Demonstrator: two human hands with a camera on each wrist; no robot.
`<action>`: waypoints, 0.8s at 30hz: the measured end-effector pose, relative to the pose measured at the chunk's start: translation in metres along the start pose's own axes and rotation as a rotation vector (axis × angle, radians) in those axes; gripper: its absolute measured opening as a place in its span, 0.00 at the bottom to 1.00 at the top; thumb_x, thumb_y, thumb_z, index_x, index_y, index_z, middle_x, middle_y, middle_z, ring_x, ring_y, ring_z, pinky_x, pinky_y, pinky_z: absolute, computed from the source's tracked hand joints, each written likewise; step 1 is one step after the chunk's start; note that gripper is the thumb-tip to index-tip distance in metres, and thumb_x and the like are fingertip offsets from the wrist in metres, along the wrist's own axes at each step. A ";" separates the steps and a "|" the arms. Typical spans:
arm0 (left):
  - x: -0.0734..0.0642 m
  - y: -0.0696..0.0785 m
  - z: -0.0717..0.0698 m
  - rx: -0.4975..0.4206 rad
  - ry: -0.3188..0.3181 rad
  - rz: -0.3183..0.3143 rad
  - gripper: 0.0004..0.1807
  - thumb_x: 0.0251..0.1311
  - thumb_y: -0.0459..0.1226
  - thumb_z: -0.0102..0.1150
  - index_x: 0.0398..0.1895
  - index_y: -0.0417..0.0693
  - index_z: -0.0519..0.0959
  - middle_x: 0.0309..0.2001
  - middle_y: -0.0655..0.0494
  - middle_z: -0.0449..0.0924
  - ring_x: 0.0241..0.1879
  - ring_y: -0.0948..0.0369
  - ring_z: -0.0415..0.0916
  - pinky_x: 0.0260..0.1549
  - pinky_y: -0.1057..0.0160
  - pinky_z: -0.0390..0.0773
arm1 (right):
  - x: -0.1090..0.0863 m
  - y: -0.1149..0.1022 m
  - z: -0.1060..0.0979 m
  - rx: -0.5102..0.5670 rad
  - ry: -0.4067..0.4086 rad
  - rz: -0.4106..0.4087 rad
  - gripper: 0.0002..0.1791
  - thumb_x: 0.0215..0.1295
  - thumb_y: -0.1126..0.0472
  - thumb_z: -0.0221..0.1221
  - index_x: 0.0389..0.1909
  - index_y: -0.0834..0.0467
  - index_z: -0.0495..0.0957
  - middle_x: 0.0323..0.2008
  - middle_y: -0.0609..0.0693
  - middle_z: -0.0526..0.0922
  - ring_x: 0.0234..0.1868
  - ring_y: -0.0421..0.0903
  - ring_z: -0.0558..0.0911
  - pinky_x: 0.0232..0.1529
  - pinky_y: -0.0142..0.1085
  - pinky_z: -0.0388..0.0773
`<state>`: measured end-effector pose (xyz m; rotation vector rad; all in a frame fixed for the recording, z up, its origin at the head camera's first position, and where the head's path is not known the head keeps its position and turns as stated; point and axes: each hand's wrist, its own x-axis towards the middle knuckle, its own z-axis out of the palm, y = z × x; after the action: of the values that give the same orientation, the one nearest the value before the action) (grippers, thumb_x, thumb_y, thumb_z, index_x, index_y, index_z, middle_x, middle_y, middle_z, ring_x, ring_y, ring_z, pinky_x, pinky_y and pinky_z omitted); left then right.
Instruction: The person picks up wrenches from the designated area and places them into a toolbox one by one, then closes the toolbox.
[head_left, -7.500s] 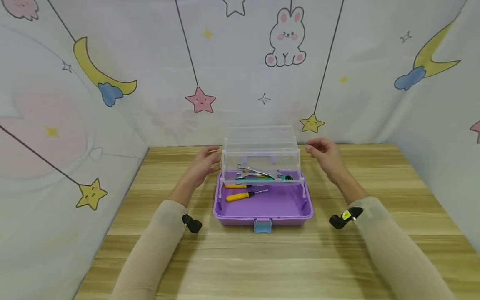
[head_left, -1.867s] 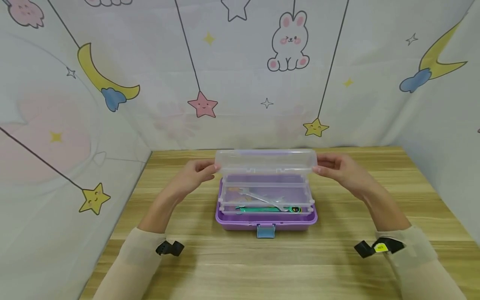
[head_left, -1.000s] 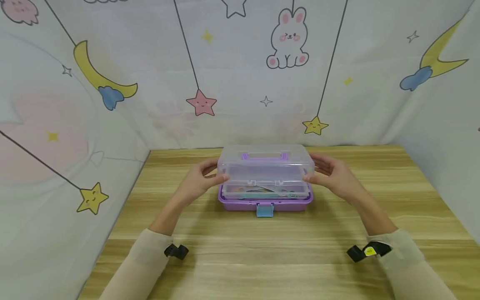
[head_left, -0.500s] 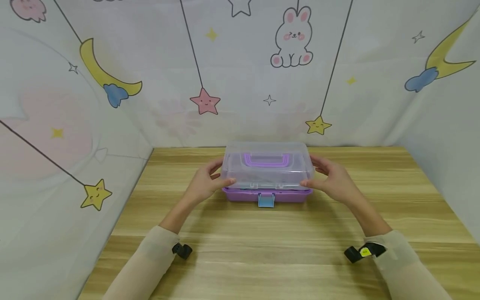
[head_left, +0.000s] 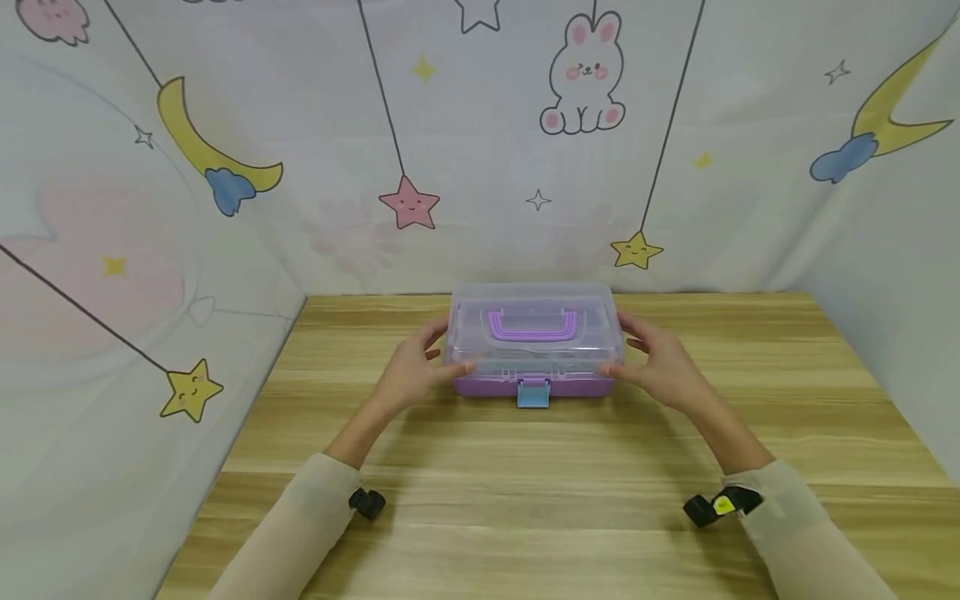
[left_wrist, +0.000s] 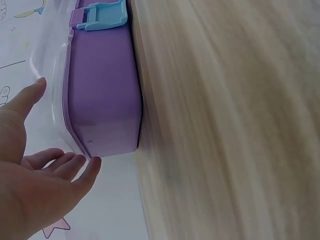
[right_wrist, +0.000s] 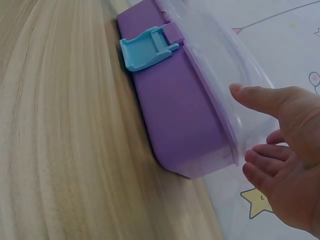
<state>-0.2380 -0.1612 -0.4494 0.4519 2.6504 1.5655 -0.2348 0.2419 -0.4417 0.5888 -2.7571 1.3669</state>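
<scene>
A toolbox with a purple base and a clear lid stands near the back of the table. Its lid lies down on the base, and the purple handle rests flat on top. At the front, the light blue latch hangs folded outward. My left hand holds the lid's left end, thumb on its front face and fingers along the side. On the opposite end my right hand holds the lid the same way. The tools inside are hidden from view.
A wood-grain table extends in front of the toolbox and to both sides. Behind it hangs a white cloth printed with stars, moons and a rabbit. A black wrist camera sits on each sleeve.
Both hands have swung the clear lid forward and down onto the base, over the folded trays with their wrenches. The toolbox has shifted slightly back. The latch still hangs outward.
</scene>
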 end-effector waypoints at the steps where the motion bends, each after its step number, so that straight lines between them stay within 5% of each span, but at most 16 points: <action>1: 0.001 0.001 -0.001 0.014 -0.010 -0.002 0.49 0.59 0.47 0.80 0.80 0.48 0.65 0.78 0.49 0.66 0.78 0.53 0.62 0.73 0.47 0.70 | 0.000 -0.001 -0.001 -0.005 -0.005 -0.004 0.54 0.62 0.54 0.78 0.81 0.66 0.59 0.77 0.66 0.66 0.77 0.64 0.66 0.75 0.58 0.68; 9: 0.005 0.011 -0.014 -0.004 -0.053 -0.091 0.43 0.72 0.62 0.60 0.79 0.48 0.66 0.77 0.48 0.67 0.77 0.50 0.64 0.74 0.45 0.68 | -0.004 -0.019 -0.006 -0.078 0.049 -0.047 0.46 0.66 0.55 0.75 0.78 0.66 0.64 0.75 0.66 0.69 0.75 0.65 0.67 0.73 0.61 0.69; 15: 0.018 0.013 -0.021 -0.150 -0.064 -0.162 0.41 0.79 0.57 0.53 0.82 0.41 0.59 0.78 0.42 0.63 0.76 0.45 0.64 0.70 0.43 0.73 | -0.011 -0.046 0.001 -0.151 0.151 -0.227 0.35 0.67 0.59 0.73 0.70 0.68 0.72 0.63 0.63 0.78 0.63 0.60 0.77 0.63 0.59 0.79; 19: 0.032 0.015 -0.020 -0.184 -0.081 -0.259 0.44 0.79 0.59 0.50 0.85 0.43 0.52 0.80 0.40 0.59 0.77 0.44 0.62 0.68 0.42 0.75 | -0.015 -0.062 0.012 -0.076 0.119 -0.298 0.30 0.67 0.62 0.73 0.65 0.70 0.75 0.56 0.61 0.83 0.57 0.55 0.82 0.59 0.54 0.83; 24: 0.047 0.023 -0.016 -0.193 -0.108 -0.323 0.45 0.79 0.60 0.49 0.86 0.45 0.49 0.82 0.38 0.54 0.78 0.43 0.58 0.68 0.40 0.75 | -0.021 -0.071 0.027 0.088 0.021 -0.230 0.23 0.71 0.62 0.69 0.61 0.68 0.77 0.52 0.61 0.84 0.53 0.53 0.85 0.57 0.50 0.85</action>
<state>-0.2800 -0.1516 -0.4159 0.0900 2.3202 1.6187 -0.1876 0.1895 -0.4076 0.8599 -2.5275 1.4359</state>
